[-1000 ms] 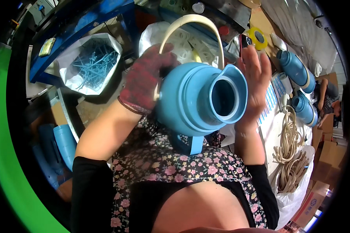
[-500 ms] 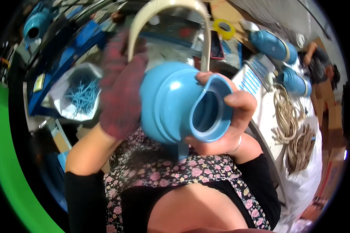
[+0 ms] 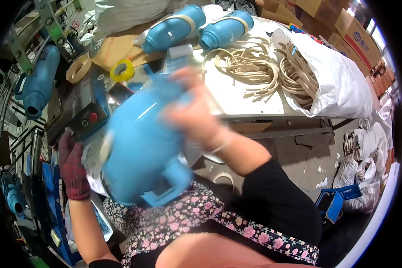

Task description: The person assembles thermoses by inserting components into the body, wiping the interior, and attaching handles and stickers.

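Observation:
My right hand (image 3: 194, 111), smeared by motion, grips the neck end of a light-blue thermos flask casing (image 3: 140, 138). The casing is tilted in front of my flowered apron, with its blue side handle low towards me. A bit of its cream carrying handle (image 3: 106, 148) shows along its left side. My left hand (image 3: 74, 169), in a dark red checked glove, is off the casing. Its fingers are stretched and apart, beside a dark machine (image 3: 82, 107) with a red button.
On the white table (image 3: 230, 96) lie two blue flask casings (image 3: 174, 29), bundled cream strips (image 3: 250, 67) and an open white sack (image 3: 339, 85). Yellow tape (image 3: 122, 70) and a cream band (image 3: 78, 69) are near the machine. Another casing (image 3: 41, 82) hangs at left. Cartons (image 3: 357, 40) stand behind.
My view has turned right, towards the white table. The gloved left hand has come off the casing and moved left. The right hand has swung the casing into a different tilt.

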### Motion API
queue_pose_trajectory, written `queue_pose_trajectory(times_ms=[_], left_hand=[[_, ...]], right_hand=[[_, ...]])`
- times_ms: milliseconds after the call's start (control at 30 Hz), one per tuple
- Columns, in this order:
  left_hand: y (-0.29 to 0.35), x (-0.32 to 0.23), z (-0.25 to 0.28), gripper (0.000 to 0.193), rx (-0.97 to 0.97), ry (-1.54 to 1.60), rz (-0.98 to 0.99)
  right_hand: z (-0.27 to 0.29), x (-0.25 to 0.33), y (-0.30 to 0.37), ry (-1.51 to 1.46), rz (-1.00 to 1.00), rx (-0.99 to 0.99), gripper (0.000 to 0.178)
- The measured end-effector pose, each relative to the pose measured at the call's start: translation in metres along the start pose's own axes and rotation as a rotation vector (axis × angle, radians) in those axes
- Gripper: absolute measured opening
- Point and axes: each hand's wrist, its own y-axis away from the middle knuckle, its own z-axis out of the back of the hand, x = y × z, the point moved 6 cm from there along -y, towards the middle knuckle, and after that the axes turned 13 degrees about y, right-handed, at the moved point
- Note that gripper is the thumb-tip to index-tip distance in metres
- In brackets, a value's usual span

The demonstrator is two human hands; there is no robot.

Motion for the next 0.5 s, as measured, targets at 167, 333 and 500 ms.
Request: queue_pose_trajectory(times_ms=[167,333,500], left_hand=[[0.058,0.042,0.091,0.047,-0.042,-0.561,-0.063],[0.147,0.129,0.130,0.029,0.114,-1.009,0.510],[0.168,0.149,0.185,0.013,-0.173,-1.513,0.137]], right_hand=[[0.238,0.021,-0.011,-0.044,0.214,-0.915,0.045],[0.369,0.006,-0.088,0.537,0.028,-0.945,0.023],[0.220,-0.044,-0.129,1.135,0.199,-0.376,0.026]])
